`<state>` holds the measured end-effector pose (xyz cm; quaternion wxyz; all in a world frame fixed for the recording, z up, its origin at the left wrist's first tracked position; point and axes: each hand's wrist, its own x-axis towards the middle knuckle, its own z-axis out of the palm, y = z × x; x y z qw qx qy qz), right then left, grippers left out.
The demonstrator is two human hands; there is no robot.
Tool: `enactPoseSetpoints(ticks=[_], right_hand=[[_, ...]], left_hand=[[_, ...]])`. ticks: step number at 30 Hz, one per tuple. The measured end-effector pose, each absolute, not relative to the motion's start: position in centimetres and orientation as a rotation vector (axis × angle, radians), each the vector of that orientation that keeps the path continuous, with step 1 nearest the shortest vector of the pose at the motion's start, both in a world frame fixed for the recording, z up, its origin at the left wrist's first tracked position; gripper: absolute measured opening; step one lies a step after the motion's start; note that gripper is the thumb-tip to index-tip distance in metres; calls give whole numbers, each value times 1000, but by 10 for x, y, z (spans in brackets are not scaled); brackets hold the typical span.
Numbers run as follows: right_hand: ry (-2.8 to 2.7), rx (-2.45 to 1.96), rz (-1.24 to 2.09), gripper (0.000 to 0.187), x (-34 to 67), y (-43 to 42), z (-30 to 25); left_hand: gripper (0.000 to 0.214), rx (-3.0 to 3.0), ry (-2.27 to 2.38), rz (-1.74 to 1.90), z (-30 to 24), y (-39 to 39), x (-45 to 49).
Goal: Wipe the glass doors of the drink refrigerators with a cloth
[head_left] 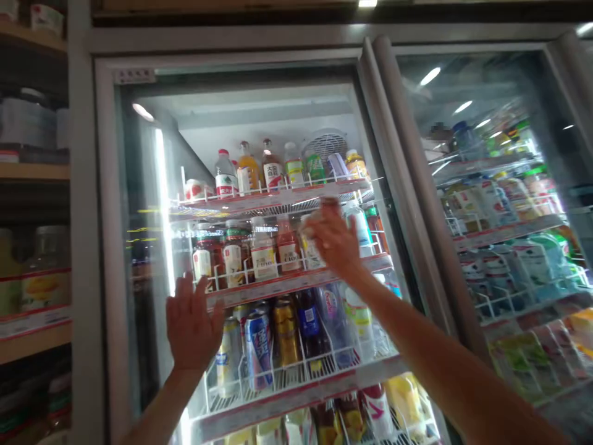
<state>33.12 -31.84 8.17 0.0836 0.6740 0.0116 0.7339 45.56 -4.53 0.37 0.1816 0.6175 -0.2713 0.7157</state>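
My left hand (194, 327) is raised with its fingers stretched upward, in front of the left side of a glass-fronted drinks fridge (231, 38). It holds nothing, and a pale can (228, 355) is just to its right. My right hand (334, 241) reaches up before the second shelf, smeared by motion. Its thumb stands apart from the fingers, and I see nothing held. Behind it are a red-drink bottle (288, 247) and a pale bottle (263, 250). Whether either hand touches the glass I cannot tell.
Long vertical door handles (403, 167) run between the two fridge doors. The right-hand fridge (519, 256) holds more packaged drinks. Wooden shelving (34, 170) with jars stands at the left. Cans, including a blue can (259, 346), line the third shelf.
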Motion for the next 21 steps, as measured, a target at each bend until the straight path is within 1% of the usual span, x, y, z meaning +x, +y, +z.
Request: enactPoseSetpoints(ticks=[2,4,5,9,11,12,15,17,18,21], right_hand=[[-413,1946,2507,36,318,-343,94],[-561,1907,2621,37,319,-336,100],[-471,1918,2589,37,326,-320,98],[220,1945,2124,35,357,-252,71],[252,1922,2034,35,353,-258,59],[159,1911,2083,35,346,-272,57],[-445,1818,2490,35,325,-314,53],[-557,1787,2588,35,326,-318,45],[-454,1831,2534,36,329,-311,37],[94,2016,2101,41,335,-288,12]], left_hand=[[59,1730,-772,2030,4,-46,456],[60,1708,-780,2045,5,-46,456],[61,1697,-791,2049,5,-46,455],[63,1690,-860,2037,4,-42,455],[64,1713,-880,2016,-2,-39,456],[63,1732,-884,2002,-6,-37,457],[62,1793,-865,1968,-17,-33,459],[62,1807,-835,1969,-21,-32,459],[62,1813,-827,1973,-23,-31,459],[62,1850,-829,1970,-31,-31,456]])
